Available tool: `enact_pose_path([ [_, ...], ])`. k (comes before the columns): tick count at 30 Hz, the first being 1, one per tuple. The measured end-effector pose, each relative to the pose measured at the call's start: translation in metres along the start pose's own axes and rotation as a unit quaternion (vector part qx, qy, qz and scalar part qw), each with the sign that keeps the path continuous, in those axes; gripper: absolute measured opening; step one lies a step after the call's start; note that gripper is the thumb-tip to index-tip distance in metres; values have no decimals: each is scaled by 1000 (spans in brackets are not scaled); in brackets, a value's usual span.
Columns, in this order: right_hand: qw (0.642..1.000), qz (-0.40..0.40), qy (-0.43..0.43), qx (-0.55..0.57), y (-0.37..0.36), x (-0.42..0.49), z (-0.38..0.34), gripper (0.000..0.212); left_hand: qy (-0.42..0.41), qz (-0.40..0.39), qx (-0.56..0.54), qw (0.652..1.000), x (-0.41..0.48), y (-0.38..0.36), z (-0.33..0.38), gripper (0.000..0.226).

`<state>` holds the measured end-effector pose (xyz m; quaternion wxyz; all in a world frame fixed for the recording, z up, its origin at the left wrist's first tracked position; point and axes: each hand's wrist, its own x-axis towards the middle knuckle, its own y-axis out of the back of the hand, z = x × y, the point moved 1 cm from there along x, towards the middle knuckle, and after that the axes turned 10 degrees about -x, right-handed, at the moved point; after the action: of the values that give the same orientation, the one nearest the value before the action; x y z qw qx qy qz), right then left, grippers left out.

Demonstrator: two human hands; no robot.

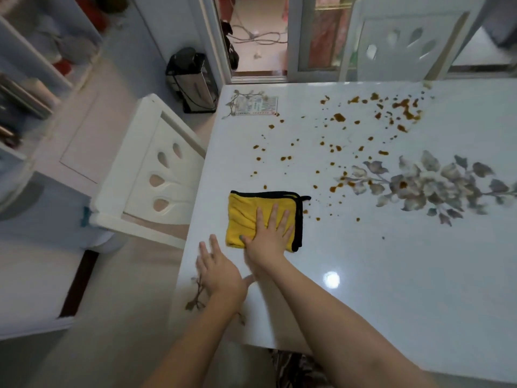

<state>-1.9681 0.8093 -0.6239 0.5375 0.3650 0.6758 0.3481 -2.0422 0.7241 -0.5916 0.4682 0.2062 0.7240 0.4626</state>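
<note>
A folded yellow cloth (243,217) with black edging lies on the glossy white table (377,261), near its left edge. My right hand (270,233) presses flat on the cloth with straight, spread fingers. My left hand (219,268) rests flat on the table just left of and below the cloth, fingers straight. Brown splatters (338,117) of liquid are scattered over the far half of the table, thickest at the far right (405,110), with small drops reaching almost to the cloth.
A white chair (151,175) stands at the table's left side and another (402,40) at the far side. A printed card (256,105) lies at the far left corner. A black-and-silver appliance (193,82) stands on the floor by the doorway. Shelves line the left wall.
</note>
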Motion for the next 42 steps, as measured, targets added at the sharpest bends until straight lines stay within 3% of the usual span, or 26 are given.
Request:
enact_pose_path([
  [4, 1000, 1, -16, 18, 16, 28, -4, 87, -3, -27, -67, 997, 49, 28, 17, 124],
  [6, 1000, 4, -19, 20, 22, 44, -3, 87, -10, -44, -99, 994, 74, 34, 23, 120],
  [10, 999, 11, -17, 25, 35, 77, -1, 87, -79, 2, -140, 987, 120, 49, 30, 106],
  [18, 1000, 13, -6, 10, 53, 124, 0, 87, -113, -25, -85, 990, 190, 87, 34, 150],
  [24, 1000, -4, -9, -1, 73, 166, -11, 89, -113, -21, -77, 990, 226, 132, 51, 150],
  [30, 1000, -5, -8, -16, 84, 183, -13, 87, -96, -94, -125, 983, 227, 118, 50, 153],
  [37, 1000, 7, -10, -7, 95, 192, -14, 85, -116, -91, -113, 983, 225, 117, 45, 151],
  [42, 1000, -9, -16, -6, 109, 212, -15, 89, -139, -31, -53, 988, 254, 155, 56, 160],
])
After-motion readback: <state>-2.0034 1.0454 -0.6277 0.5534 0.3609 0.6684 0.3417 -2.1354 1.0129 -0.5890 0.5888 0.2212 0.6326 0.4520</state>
